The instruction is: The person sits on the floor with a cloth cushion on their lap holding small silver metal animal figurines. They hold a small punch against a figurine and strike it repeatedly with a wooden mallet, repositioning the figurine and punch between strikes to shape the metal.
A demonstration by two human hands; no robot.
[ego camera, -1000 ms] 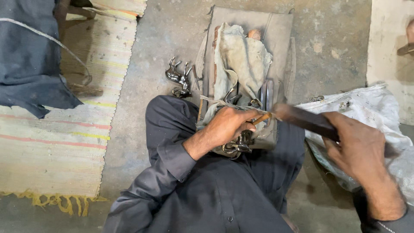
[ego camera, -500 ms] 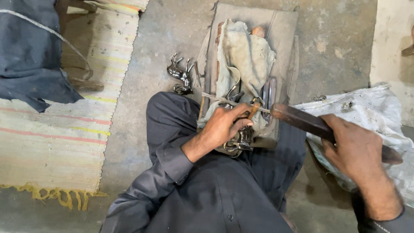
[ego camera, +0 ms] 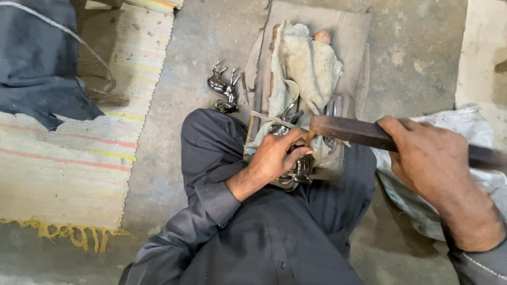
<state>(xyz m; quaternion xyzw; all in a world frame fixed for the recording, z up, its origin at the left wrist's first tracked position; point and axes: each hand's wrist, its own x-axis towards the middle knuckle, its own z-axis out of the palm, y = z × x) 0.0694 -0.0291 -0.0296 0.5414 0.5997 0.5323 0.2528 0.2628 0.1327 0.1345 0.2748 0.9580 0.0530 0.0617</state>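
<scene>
shiny metal casting (ego camera: 296, 169), matt dark bar (ego camera: 351, 132), rough grey cloth (ego camera: 303, 68).

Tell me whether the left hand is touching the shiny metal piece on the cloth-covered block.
Touching. The head view shows the left hand pressed down over the shiny metal piece, fingers curled around it with no gap, while the right hand grips a long dark bar.

A floor-level metalwork workshop; bare, stained concrete floor (ego camera: 174, 105) serves as the bench; shiny cast metal figures (ego camera: 224, 89) lie loose on it (horse-like shapes); a worn striped mat (ego camera: 63, 174) and a grimy rag (ego camera: 303, 68) lie around.
</scene>
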